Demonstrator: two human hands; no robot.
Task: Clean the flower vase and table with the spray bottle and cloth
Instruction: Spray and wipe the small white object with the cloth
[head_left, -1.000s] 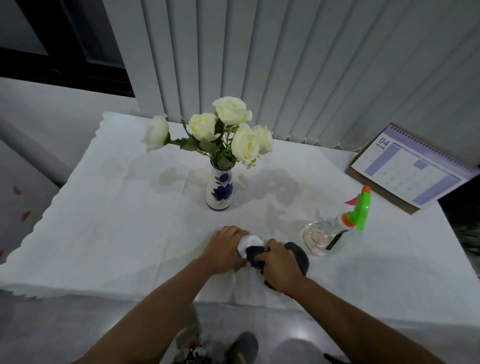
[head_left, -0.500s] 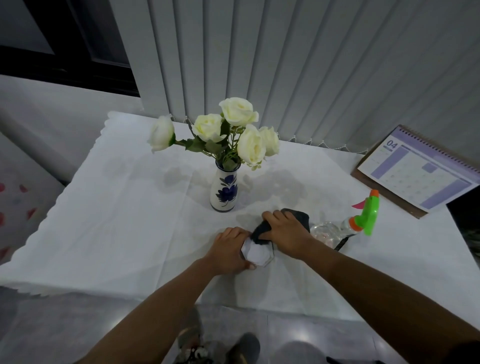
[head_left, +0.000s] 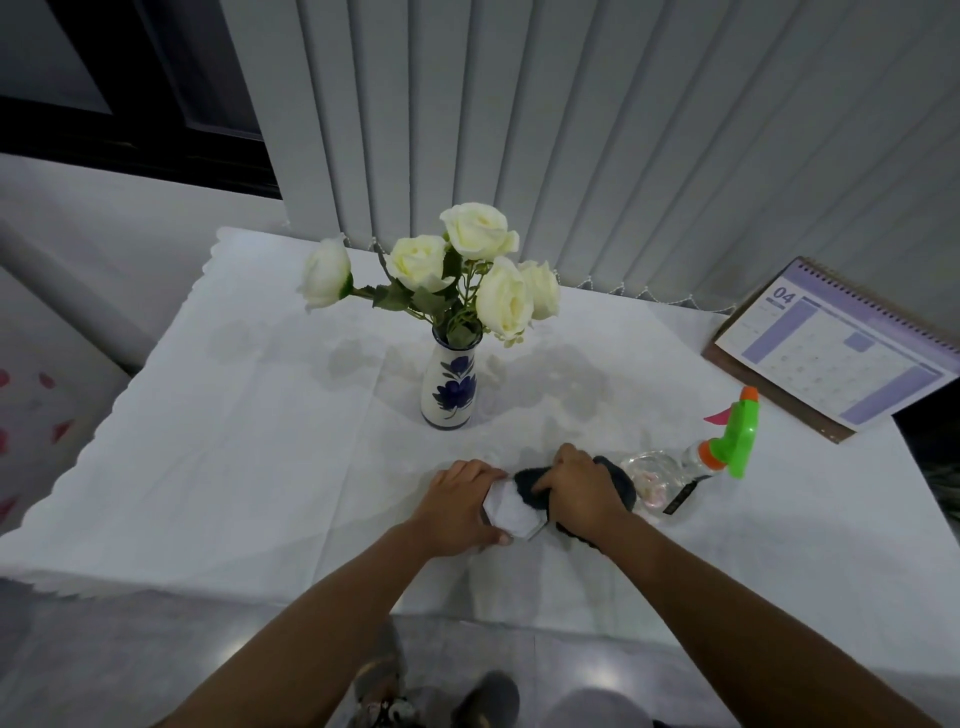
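Dark cloth (head_left: 615, 480) sits bunched under the right hand (head_left: 576, 486), which is clenched on it and presses it against a small white hexagonal object (head_left: 514, 512). Left hand (head_left: 460, 501) grasps that object from its left side and steadies it on the worktop (head_left: 234, 441). What the object is cannot be told. Flower vase (head_left: 451, 387), white with blue blooms, stands upright behind the hands, apart from both, with white roses (head_left: 457, 265) in it. Spray bottle (head_left: 691, 462) lies on its side just right of the cloth, green trigger head pointing away to the right. Judgement: wiping is under way on a side item; no sign shows that the vase has been wiped, and most of the worktop cover looks untreated, so the bulk of the task remains. Faint damp-looking patches near the vase could equally be shadows. Open room is wide on the left half. On the right, the bottle and a desk calendar (head_left: 831, 353) at the far corner crowd the space. Near edge lies close under the wrists.
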